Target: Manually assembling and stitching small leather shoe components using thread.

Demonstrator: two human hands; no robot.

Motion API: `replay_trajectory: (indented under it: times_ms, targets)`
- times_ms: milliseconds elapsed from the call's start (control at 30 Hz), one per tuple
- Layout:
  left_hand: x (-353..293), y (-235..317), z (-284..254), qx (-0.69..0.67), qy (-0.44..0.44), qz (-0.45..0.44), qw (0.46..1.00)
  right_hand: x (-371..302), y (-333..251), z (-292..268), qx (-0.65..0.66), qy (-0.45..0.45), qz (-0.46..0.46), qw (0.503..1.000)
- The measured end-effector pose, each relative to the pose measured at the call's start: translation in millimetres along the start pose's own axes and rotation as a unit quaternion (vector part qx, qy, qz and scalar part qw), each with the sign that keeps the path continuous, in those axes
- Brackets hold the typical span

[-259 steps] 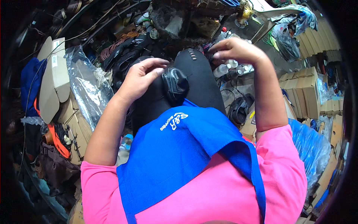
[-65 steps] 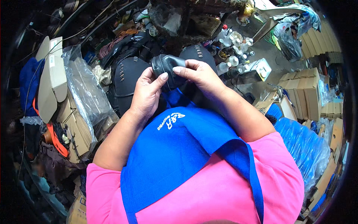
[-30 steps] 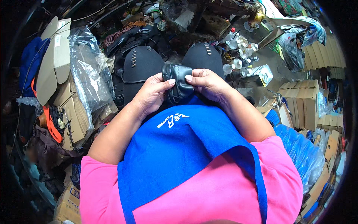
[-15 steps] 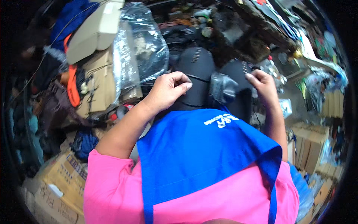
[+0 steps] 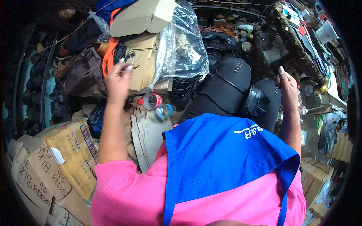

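black piece (image 5: 255,101) lies on the lap, in the dip between the thighs (image 5: 226,88), just beyond the apron (image 5: 226,158). looks soft, leather-like. neither hand touches it.

handling, my judgement: knees best kept close so it cannot slip through; lift by the rim, thumb and fingertips each side, as a squeeze mid-body would likely crease it. eyes on it before the fingers close.

right hand (image 5: 287,83) nearest: raised, just right of the piece, thumb up, other fingers bent in. cannot tell if anything is pinched.

left hand (image 5: 119,77) well apart, far out left, blurred, fingers curled; whether grasping, cannot tell. about it in view: orange strap (image 5: 108,56), bag (image 5: 85,75), cardboard (image 5: 147,62). between it and the lap, two bottles (image 5: 151,101), caps red and blue.
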State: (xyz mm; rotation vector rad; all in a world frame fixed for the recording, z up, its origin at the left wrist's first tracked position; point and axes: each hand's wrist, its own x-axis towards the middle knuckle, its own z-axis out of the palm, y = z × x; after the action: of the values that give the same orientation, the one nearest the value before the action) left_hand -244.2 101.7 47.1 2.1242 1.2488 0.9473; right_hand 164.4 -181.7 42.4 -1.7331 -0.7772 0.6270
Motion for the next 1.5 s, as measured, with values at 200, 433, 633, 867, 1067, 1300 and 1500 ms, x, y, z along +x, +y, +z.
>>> replay_trajectory:
  times_ms: [200,433,633,867,1067,1300,1500]
  targets:
    - [10.0,-47.7,-86.9,0.134,0.141,-0.037,0.98,0.6,-13.6,15.4,-0.019,-0.011,-0.033,0.999]
    - [-4.8,-59.3,-102.7,0.162,0.147,-0.07,0.973,8.2,-16.6,21.4,-0.016,-0.072,-0.043,0.996]
    - [-20.7,-47.8,-93.6,0.147,-0.009,-0.069,0.987,4.2,-21.2,27.9,-0.018,-0.056,-0.044,0.997]
    - [-39.9,-33.7,-78.5,0.214,-0.069,-0.042,0.973,4.8,-17.4,30.0,-0.031,-0.085,-0.043,0.995]
    - [-31.9,-24.5,-58.2,0.183,-0.049,-0.017,0.982,3.6,-14.0,27.4,-0.03,-0.096,-0.039,0.994]
    - [-2.5,-27.1,-39.3,0.191,-0.045,0.06,0.979,-0.8,-13.1,24.3,-0.043,-0.08,-0.034,0.995]
    - [-0.7,-33.2,-38.5,0.238,-0.11,-0.012,0.965,-0.3,-5.4,18.8,-0.038,-0.066,-0.019,0.997]
